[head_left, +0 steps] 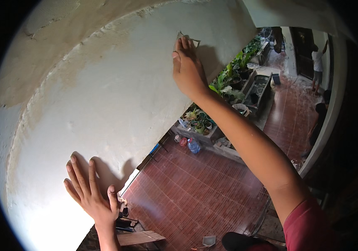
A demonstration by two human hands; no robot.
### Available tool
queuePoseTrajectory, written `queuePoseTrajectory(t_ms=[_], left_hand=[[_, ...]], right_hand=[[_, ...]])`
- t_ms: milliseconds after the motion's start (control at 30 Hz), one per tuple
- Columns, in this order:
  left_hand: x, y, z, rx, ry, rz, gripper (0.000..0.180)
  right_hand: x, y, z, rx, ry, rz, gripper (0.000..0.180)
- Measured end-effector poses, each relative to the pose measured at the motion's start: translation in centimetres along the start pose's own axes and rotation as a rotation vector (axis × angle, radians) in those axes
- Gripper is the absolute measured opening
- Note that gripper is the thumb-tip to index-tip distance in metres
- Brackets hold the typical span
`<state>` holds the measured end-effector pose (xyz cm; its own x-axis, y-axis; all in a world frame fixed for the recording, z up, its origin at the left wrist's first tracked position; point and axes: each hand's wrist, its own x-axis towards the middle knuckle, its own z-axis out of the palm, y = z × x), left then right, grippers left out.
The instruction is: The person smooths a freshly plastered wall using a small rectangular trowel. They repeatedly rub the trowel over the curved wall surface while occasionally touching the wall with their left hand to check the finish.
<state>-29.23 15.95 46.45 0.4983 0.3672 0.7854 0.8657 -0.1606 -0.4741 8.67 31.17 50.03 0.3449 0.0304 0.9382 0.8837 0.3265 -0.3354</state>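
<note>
A pale plastered wall surface [103, 100] slants across the left and upper part of the head view. My right hand [188, 69] reaches far up it, fingers together, pressing a small piece of sandpaper [196, 42] flat to the plaster. Only the corners of the sheet stick out past the fingers. Lower down, at the left, my left hand [90, 198] rests on the same surface with its fingers spread and nothing in it. Its thumb lies close to the wall's lower edge.
Below lies a red tiled floor [187, 184]. Potted plants [239, 67] and a blue water jug [193, 145] stand along a low concrete planter. A wooden board [139, 238] is near the bottom. Another person [317, 62] stands at the far right, one arm raised to a wall.
</note>
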Motion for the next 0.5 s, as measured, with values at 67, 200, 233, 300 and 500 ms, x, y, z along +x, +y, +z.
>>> queuePoseTrajectory(t_ms=[67,200,233,300,500], left_hand=[[0.0,0.0,0.1,0.022,0.008,0.001,0.066],[0.1,0.2,0.0,0.048,-0.006,-0.006,0.065],[0.1,0.2,0.0,0.04,-0.008,-0.011,0.065],[0.0,0.3,0.1,0.057,-0.009,-0.014,0.065],[-0.1,0.2,0.4,0.062,0.001,-0.007,0.065]], right_hand=[[0.1,0.5,0.1,0.151,0.054,-0.015,0.037],[0.4,2.2,1.1,0.19,0.116,-0.073,0.038],[-0.1,2.5,1.3,0.18,0.113,-0.086,0.038],[-0.4,3.1,1.6,0.088,0.092,-0.07,0.042],[0.1,3.1,0.1,0.19,0.047,-0.071,0.043]])
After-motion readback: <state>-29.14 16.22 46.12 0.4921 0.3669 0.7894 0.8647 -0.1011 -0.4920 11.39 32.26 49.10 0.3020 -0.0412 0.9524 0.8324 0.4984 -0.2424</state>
